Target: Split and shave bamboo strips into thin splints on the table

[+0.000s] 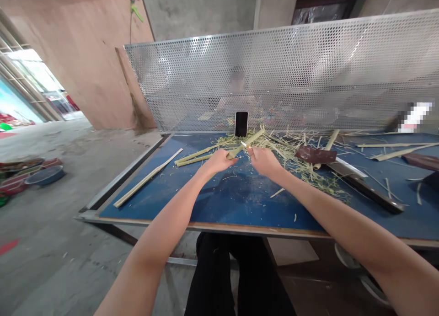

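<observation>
My left hand (219,160) is closed round a green bamboo strip (245,142) that points up and to the right over the blue table (222,201). My right hand (262,160) is closed on a small knife (244,145) whose blade tip touches the strip just right of my left hand. Both hands hover close together above the middle of the table. Two more split bamboo strips (195,157) lie just left of my left hand.
A long pale strip (147,179) lies at the table's left edge. A phone (241,123) leans on the perforated metal screen (291,73). Shavings (302,165), a large cleaver (346,172) and more strips cover the right side. Bowls (44,174) sit on the floor left.
</observation>
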`<state>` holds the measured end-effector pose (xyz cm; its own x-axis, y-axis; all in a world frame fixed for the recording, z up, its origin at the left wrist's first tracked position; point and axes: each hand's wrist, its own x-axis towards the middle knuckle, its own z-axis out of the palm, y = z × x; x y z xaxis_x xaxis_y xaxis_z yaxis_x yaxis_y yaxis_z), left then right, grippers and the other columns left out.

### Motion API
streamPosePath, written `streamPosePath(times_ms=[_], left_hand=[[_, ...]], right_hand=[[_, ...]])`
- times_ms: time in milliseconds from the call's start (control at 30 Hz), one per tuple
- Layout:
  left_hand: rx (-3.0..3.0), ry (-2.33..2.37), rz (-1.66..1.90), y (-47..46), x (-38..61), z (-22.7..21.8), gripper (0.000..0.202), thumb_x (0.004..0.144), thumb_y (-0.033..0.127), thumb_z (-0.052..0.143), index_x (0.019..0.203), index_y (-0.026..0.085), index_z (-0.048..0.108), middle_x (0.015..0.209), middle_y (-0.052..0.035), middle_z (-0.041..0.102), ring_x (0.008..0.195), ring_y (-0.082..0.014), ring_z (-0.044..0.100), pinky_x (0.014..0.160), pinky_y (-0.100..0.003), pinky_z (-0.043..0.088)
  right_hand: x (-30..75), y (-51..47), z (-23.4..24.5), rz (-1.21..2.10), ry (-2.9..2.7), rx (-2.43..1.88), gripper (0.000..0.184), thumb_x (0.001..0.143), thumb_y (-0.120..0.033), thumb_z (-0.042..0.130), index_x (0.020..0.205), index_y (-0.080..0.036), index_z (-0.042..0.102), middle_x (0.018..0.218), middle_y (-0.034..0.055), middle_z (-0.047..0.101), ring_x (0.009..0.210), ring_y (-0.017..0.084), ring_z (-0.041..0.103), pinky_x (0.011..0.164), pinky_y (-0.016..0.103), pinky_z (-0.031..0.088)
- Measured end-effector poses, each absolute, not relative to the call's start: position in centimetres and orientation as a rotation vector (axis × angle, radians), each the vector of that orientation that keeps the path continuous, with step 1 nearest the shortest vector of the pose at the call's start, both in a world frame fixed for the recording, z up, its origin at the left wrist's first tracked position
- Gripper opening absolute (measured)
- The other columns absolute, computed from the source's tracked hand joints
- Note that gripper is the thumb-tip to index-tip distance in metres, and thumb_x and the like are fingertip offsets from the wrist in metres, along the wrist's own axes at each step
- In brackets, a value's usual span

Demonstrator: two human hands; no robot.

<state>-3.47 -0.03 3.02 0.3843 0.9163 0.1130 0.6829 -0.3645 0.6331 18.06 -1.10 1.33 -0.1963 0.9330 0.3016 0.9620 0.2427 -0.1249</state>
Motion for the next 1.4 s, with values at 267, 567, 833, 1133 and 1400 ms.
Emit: streamPosePath(times_ms=[267,567,833,1133,1400], left_hand=[[2.138,1.378,0.609,-0.2,-3.5,3.1,0.043,0.101,0.040,0.066,0.065,0.022,0.050,0.058,0.0024,0.044,0.052,-0.0127,0.039,0.056,-0.031,0.024],[2.459,1.454,0.483,0.3,-2.8,2.1,0.027,0.113,0.031,0.049,0.101,0.017,0.068,0.089,-0.0109,0.073,0.079,-0.0225,0.068,0.069,-0.031,0.043],[2.613,1.563,0.439,0.0,-2.6,1.4,0.033,0.116,0.034,0.043,0.128,0.012,0.064,0.102,-0.0182,0.078,0.096,-0.0301,0.077,0.080,-0.035,0.051],[2.419,1.546,0.625,-0.1,-2.8,1.8,0.026,0.110,0.041,0.060,0.118,0.017,0.056,0.085,-0.0085,0.072,0.075,-0.0241,0.069,0.066,-0.032,0.041],[2.195,1.274,0.673,-0.8,-3.6,3.2,0.032,0.106,0.048,0.062,0.092,0.025,0.046,0.074,0.0001,0.063,0.054,-0.0157,0.058,0.059,-0.031,0.037]], right_hand=[[17.5,-1.3,1.0,-0.072,-2.253,-1.739,0.050,0.119,-0.035,0.028,0.118,-0.012,0.073,0.104,0.0187,0.080,0.097,0.029,0.075,0.078,0.032,0.043],[16.8,-0.6,-0.6,0.139,-2.314,-1.533,0.051,0.119,-0.031,0.032,0.090,-0.017,0.072,0.090,0.0143,0.078,0.083,0.023,0.070,0.074,0.030,0.041],[17.0,0.2,-1.9,0.218,-2.274,-1.480,0.054,0.118,-0.041,0.034,0.076,-0.021,0.062,0.069,0.0082,0.065,0.064,0.020,0.056,0.065,0.031,0.035],[17.3,0.2,-2.1,0.247,-2.131,-1.331,0.055,0.117,-0.050,0.029,0.071,-0.025,0.045,0.064,0.0046,0.057,0.064,0.020,0.053,0.065,0.032,0.037],[18.4,0.0,-1.9,0.273,-2.057,-1.114,0.060,0.112,-0.069,0.027,0.073,-0.026,0.042,0.061,0.0008,0.051,0.058,0.017,0.046,0.062,0.033,0.032]])
